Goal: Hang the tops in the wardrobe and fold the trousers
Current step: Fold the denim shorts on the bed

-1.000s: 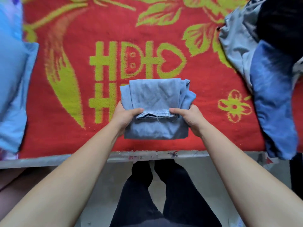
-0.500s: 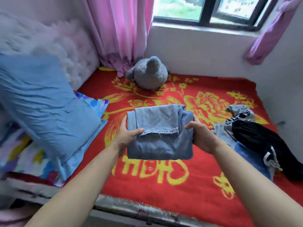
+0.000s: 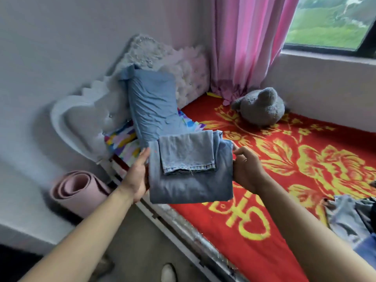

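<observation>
Folded jeans [image 3: 189, 184] have swung toward the pillow [image 3: 152, 102] at 11 o'clock. Right hand [image 3: 247, 171] fingers [image 3: 240, 154] curl, pinching their 3 o'clock edge; left hand [image 3: 136, 178] props the 9 o'clock edge, its fingers hidden beneath, curl untellable.

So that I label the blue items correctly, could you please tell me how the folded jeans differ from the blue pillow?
The folded jeans are held up by the left hand and right hand; the blue pillow leans against the headboard. The folded jeans form a flat, squarish bundle with a stitched hem showing; the blue pillow is longer and plump. Both are blue fabric.
</observation>
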The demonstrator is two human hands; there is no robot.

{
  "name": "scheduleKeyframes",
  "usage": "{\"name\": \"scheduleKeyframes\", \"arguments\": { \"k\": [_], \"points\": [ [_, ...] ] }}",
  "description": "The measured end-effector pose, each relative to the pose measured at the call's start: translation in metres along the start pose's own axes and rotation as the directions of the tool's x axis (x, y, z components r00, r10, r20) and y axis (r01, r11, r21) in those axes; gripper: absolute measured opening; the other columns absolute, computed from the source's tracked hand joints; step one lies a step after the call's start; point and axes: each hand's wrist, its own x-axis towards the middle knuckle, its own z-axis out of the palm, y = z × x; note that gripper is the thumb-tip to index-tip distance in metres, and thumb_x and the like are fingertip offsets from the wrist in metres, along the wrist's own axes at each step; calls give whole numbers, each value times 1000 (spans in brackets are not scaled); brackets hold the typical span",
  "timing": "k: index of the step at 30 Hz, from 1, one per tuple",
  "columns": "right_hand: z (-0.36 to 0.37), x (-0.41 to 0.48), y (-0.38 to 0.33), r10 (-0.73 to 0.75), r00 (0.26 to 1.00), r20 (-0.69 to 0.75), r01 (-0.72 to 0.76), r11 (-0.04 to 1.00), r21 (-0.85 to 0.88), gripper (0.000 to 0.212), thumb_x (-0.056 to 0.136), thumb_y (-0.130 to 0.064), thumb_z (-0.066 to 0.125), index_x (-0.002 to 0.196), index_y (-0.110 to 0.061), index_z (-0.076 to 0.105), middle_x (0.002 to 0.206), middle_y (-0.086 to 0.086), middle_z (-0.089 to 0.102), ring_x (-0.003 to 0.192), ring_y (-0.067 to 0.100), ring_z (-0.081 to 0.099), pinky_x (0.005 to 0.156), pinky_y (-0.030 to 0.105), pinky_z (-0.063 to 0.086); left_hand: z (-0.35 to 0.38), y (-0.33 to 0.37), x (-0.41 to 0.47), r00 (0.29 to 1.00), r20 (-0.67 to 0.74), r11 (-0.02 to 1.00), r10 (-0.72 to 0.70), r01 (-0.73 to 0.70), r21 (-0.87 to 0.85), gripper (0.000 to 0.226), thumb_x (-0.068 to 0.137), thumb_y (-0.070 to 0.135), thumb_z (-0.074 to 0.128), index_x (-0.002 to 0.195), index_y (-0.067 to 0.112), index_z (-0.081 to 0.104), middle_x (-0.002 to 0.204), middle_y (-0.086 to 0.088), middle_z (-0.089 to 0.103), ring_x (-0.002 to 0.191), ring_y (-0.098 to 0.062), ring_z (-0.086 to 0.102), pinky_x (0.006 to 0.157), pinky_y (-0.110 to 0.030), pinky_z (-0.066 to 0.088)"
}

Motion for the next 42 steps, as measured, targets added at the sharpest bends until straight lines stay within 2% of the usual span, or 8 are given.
{"name": "scheduleKeyframes", "arguments": {
  "k": [6,12,21,26,30,34,37,42],
  "points": [
    [106,16,29,111,975,190,-99,993,-69,37,80,-35,40,106,-31,66,85,9,56,70,22,53,60,32,40,-64,39,-112,967,-249,998,45,-53,-24,48,99,57,39,111,28,76,119,-5,72,110,-22,68,76,-32,59],
    [231,6,34,141,905,401,-83,984,-159,40,82,-46,40,102,-32,72,75,6,62,65,20,58,60,32,42,-137,93,-225,900,-403,986,164,-162,40,46,96,66,36,107,42,74,121,0,71,110,-20,68,78,-36,58],
    [437,-72,77,77,854,514,-23,994,-111,40,91,-33,44,66,-27,74,62,1,63,55,17,65,50,27,51,-259,152,-411,813,-496,943,304,-330,38,66,84,79,44,138,42,51,128,0,67,117,-24,65,97,-50,49],
    [559,-123,98,80,803,590,18,987,-157,48,75,-42,54,113,-21,74,97,8,72,87,24,70,79,34,53,-313,203,-510,768,-512,911,385,-406,75,49,89,75,38,112,45,70,124,1,69,111,-22,67,86,-47,51],
    [646,-153,86,34,761,648,122,974,-193,50,87,-42,44,130,-24,63,106,9,68,99,28,60,87,40,43,-348,254,-567,700,-552,873,452,-474,114,55,90,74,38,127,39,58,123,0,70,109,-23,68,79,-45,53],
    [720,-167,62,-51,727,685,246,950,-191,46,90,-44,44,126,-24,65,117,6,71,105,25,68,88,39,50,-371,308,-600,613,-563,807,555,-561,184,46,91,72,39,116,41,63,118,6,72,104,-18,70,73,-40,56],
    [769,-168,41,-106,694,712,350,914,-205,44,90,-44,46,124,-25,68,117,4,73,108,24,69,90,40,51,-387,350,-609,582,-554,781,595,-581,228,58,90,72,40,127,33,62,121,2,71,106,-21,70,70,-39,59],
    [842,-142,7,-243,622,744,513,845,-153,43,87,-30,53,129,-36,59,123,3,70,114,27,66,102,46,50,-411,415,-597,530,-513,726,675,-599,337,42,93,56,51,102,26,79,109,-6,75,97,-24,73,69,-33,59]
  ]
}}
